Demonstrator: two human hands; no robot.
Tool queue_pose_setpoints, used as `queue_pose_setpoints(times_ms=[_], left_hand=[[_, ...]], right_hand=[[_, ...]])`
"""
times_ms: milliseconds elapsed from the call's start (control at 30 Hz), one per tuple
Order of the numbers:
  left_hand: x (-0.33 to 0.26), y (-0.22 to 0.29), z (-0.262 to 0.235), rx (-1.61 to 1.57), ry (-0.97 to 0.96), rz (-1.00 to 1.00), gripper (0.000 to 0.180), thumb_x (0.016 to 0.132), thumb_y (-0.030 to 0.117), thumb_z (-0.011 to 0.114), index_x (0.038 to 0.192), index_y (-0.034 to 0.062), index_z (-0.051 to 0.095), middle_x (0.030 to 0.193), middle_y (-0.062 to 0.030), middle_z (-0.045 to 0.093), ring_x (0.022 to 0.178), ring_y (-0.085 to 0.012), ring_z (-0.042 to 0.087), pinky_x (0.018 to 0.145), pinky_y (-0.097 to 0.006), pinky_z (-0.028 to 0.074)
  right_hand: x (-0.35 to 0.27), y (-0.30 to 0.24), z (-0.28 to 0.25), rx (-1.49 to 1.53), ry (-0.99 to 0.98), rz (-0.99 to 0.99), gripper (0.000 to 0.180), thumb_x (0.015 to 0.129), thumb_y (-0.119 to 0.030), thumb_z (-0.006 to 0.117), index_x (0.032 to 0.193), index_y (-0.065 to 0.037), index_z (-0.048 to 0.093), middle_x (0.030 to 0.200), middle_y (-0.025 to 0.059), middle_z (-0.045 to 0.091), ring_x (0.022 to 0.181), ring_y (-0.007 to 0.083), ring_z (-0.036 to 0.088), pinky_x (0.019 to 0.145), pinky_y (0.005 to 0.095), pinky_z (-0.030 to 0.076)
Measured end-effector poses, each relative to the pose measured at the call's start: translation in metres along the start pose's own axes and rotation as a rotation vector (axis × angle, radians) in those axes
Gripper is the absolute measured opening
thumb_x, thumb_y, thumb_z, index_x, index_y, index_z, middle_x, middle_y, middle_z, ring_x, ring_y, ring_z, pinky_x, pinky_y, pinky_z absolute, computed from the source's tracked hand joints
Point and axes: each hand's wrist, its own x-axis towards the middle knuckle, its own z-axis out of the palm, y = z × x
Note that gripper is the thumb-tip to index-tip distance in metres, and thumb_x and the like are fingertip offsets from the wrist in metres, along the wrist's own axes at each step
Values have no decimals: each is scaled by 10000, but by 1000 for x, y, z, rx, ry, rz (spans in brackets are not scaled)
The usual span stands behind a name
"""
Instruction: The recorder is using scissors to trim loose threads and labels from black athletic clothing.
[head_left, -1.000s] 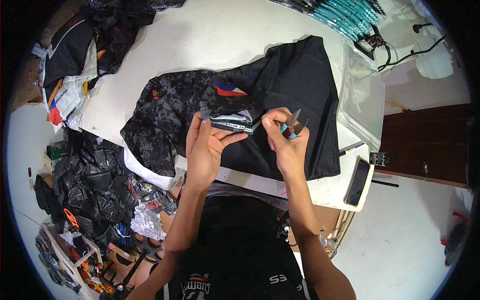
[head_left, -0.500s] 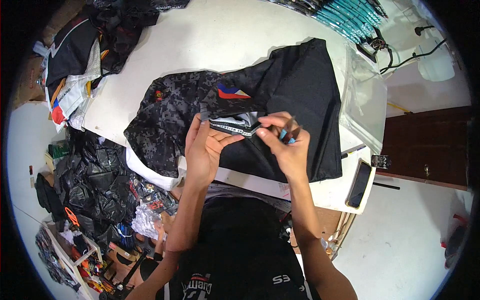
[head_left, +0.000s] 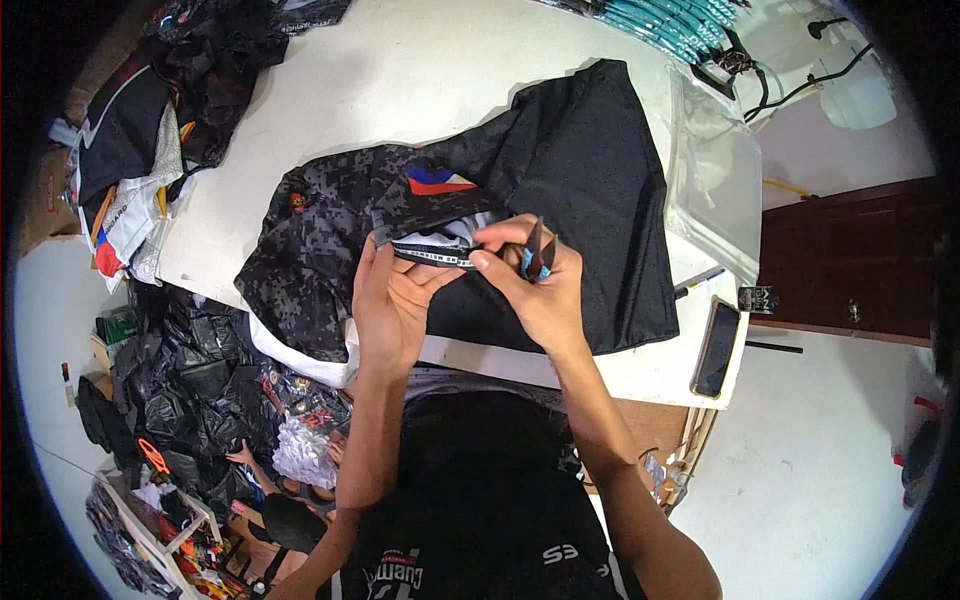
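Note:
A black shirt (head_left: 590, 190) with a grey digital camouflage part and a small flag patch lies spread over the white table. Its sleeve opening is held up toward me, showing a pale inside and a band (head_left: 430, 254) with white lettering along the hem. My left hand (head_left: 392, 300) grips the left end of this hem, thumb on top and fingers stretched beneath. With thumb and forefinger, my right hand (head_left: 535, 285) pinches the hem's right end. Small snips (head_left: 536, 258) with blue handles and dark blades are tucked in that same hand, blades pointing up.
The white table (head_left: 400, 70) carries a heap of garments (head_left: 130, 150) at far left, clear plastic sleeves (head_left: 715, 170) at right and a phone (head_left: 717, 348) by the right corner. Black plastic bags (head_left: 190, 370) fill the floor at left. Another person's hand (head_left: 243, 456) reaches there.
Both hands and the shirt sit slightly further left in view. My right thumb and forefinger have shifted left along the hem. At lower left, the other person's arm has reached toward the black bags.

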Motion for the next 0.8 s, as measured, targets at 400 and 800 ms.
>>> queue_pose_setpoints(times_ms=[400, 800], left_hand=[[2, 2, 2, 3, 60, -3, 259, 967, 143, 293, 1117, -1, 448, 1002, -180, 613, 901, -303, 631, 786, -433, 532], [5, -2, 2, -44, 17, -19, 278, 972, 166, 271, 1125, 7, 442, 1047, -178, 599, 930, -314, 619, 797, -452, 522]], right_hand=[[3, -10, -6, 159, 25, 188, 53, 804, 4, 631, 852, -11, 617, 701, -50, 536, 559, -5, 364, 507, 160, 284], [-9, -7, -16, 10, -186, -36, 68, 742, 40, 662, 786, -4, 636, 804, 21, 576, 567, 28, 394, 513, 183, 303]])
